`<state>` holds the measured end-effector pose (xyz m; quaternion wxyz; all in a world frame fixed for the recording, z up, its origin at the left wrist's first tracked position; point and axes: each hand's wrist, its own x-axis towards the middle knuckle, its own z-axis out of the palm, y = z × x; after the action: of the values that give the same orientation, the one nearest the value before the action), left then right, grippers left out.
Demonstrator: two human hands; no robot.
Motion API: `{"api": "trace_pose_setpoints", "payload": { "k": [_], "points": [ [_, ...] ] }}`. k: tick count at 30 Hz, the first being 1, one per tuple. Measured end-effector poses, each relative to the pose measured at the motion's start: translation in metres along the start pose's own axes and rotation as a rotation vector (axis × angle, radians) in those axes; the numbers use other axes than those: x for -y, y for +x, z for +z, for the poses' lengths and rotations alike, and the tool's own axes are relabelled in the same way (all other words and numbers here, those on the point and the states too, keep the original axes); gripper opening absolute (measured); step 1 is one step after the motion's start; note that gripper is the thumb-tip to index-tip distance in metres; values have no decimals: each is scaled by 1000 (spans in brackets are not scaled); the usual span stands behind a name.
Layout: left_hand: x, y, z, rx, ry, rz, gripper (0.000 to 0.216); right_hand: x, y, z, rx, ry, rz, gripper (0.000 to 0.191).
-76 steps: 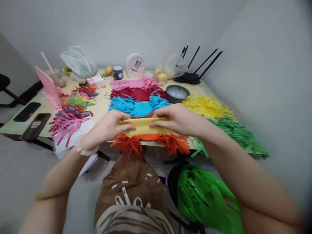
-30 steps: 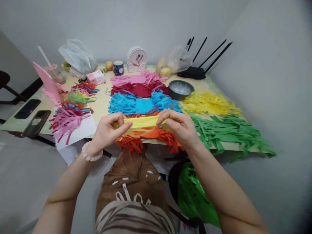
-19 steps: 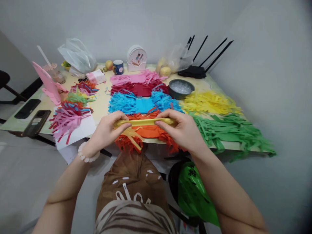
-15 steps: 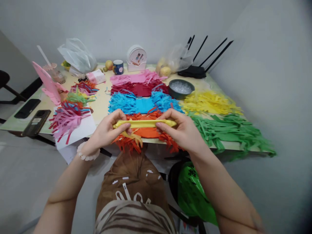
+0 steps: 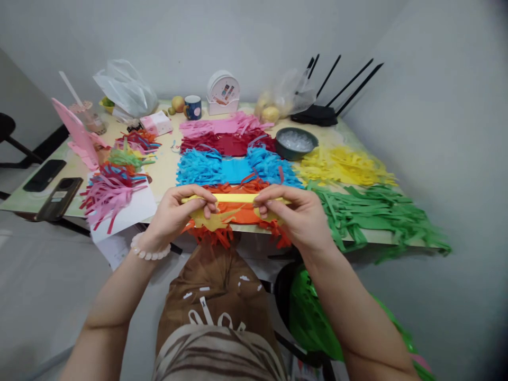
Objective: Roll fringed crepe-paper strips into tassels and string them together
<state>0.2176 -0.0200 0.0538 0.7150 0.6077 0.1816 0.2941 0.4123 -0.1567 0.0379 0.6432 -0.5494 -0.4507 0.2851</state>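
Observation:
A folded yellow fringed paper strip stretches level between both my hands, just above the table's near edge. My left hand pinches its left end, with yellow fringe hanging below the fingers. My right hand pinches the right end. Directly under the strip lies an orange fringed paper on the table. Beyond it lie a blue fringed paper, a dark red one and a pink one.
Yellow fringe and green fringe cover the right side. A grey bowl sits behind them. A mixed bundle of coloured strips lies left, with two phones at the left edge. A mug, plastic bags and a router stand at the back.
The yellow strip was a wide flat band 2.5 s ago; it has been folded ever narrower into a thin strip between both hands. My hands stayed over the orange paper.

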Motion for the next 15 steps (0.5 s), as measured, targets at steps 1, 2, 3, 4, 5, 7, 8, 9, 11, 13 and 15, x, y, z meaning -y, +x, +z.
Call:
{"api": "trace_pose_setpoints", "payload": {
  "k": [1,2,3,4,5,7,8,9,11,13,15],
  "points": [
    [0,0,0,3,13,11,12,-1,0,0,9,-15,-10,12],
    [0,-1,0,6,34,21,14,-1,0,-1,20,-32,-22,13],
    [1,-1,1,5,67,29,16,-2,0,-2,30,-49,-37,14],
    [0,-1,1,-1,107,34,19,-2,-1,-3,40,-70,-53,15],
    [0,-2,2,-10,154,36,22,-1,-1,-3,47,-96,-70,15],
    [-1,-1,3,-32,256,41,27,2,-2,-4,51,-164,-114,15],
    [-1,-1,3,-41,308,56,29,4,-3,-4,47,-208,-143,15],
    [-1,-1,3,-47,365,88,29,6,-4,-3,41,-260,-170,14],
    [-1,0,2,-46,517,182,23,10,-7,-2,24,-371,-211,10],
    [-1,1,1,-25,686,266,19,13,-9,0,7,-481,-210,16],
    [-1,1,0,7,822,295,18,15,-10,1,-18,-560,-183,21]
  ]
}}
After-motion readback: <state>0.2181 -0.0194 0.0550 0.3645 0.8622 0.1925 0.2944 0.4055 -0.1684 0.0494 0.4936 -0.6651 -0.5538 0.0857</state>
